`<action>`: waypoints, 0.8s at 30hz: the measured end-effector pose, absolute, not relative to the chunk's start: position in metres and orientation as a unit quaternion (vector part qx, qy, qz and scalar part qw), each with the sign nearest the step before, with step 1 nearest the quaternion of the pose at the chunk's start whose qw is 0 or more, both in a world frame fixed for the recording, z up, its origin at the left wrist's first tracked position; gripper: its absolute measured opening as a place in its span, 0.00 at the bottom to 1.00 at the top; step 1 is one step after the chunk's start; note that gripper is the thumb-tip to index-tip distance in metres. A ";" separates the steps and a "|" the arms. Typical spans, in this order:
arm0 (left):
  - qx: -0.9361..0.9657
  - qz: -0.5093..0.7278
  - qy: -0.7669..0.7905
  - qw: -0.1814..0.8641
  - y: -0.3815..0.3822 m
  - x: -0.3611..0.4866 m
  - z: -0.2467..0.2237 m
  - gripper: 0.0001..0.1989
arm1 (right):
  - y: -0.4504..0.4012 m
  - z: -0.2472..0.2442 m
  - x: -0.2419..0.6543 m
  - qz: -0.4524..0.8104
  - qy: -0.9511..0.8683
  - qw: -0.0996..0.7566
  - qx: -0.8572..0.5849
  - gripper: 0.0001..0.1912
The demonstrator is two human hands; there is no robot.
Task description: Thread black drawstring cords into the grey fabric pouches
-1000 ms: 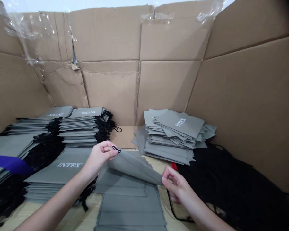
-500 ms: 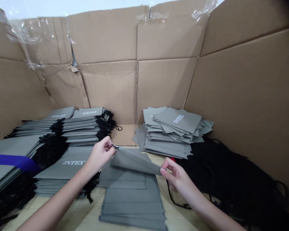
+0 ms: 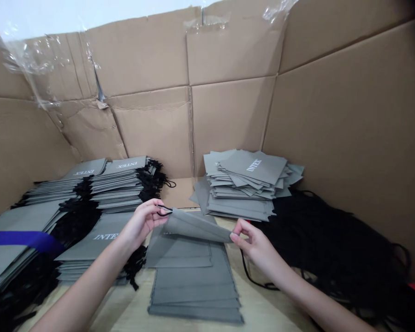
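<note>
A grey fabric pouch is stretched between my hands at a tilt, above other flat grey pouches. My left hand is closed on a black cord that loops out of the pouch's left corner. At the opposite corner, my right hand pinches the fabric between thumb and fingers. Another black cord hangs below the right hand and curves across the table; whether it joins the held pouch I cannot tell.
Neat stacks of INTEX pouches with black cords stand at left, one under a purple band. A looser pouch stack sits at back right, beside a heap of black cords. Cardboard walls enclose the table.
The black cord at my left hand now shows as a longer loop out of the pouch corner, and the left fingers have shifted on it. The view has moved slightly.
</note>
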State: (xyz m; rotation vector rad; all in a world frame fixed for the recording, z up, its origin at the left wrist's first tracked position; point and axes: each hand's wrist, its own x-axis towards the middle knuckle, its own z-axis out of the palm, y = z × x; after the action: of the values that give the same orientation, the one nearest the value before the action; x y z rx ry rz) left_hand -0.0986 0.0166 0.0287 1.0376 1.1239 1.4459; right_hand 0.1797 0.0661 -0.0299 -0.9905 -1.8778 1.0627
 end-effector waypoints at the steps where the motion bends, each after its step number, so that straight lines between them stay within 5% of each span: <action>1: 0.407 0.605 0.445 0.519 0.017 -0.100 0.028 0.08 | 0.067 -0.031 0.180 0.419 -0.732 0.375 -0.385 0.12; 6: 0.393 0.599 0.430 0.550 0.021 -0.107 0.022 0.07 | 0.068 -0.030 0.180 0.408 -0.738 0.373 -0.387 0.11; 10: 0.495 0.505 0.520 0.479 0.022 -0.110 0.022 0.06 | 0.069 -0.024 0.184 0.376 -0.749 0.379 -0.394 0.10; 16: 0.682 0.344 0.635 0.114 0.011 -0.106 0.033 0.14 | 0.069 -0.017 0.188 0.354 -0.757 0.368 -0.407 0.10; 24: 0.779 0.289 0.546 -0.111 0.010 -0.104 0.030 0.12 | 0.066 -0.020 0.186 0.326 -0.776 0.351 -0.410 0.09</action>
State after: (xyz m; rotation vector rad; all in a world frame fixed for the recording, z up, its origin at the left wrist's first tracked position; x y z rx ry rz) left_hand -0.1039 0.0095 0.0302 2.6347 1.8466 0.9793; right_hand 0.1858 0.0659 -0.0195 -1.0604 -2.0097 0.8448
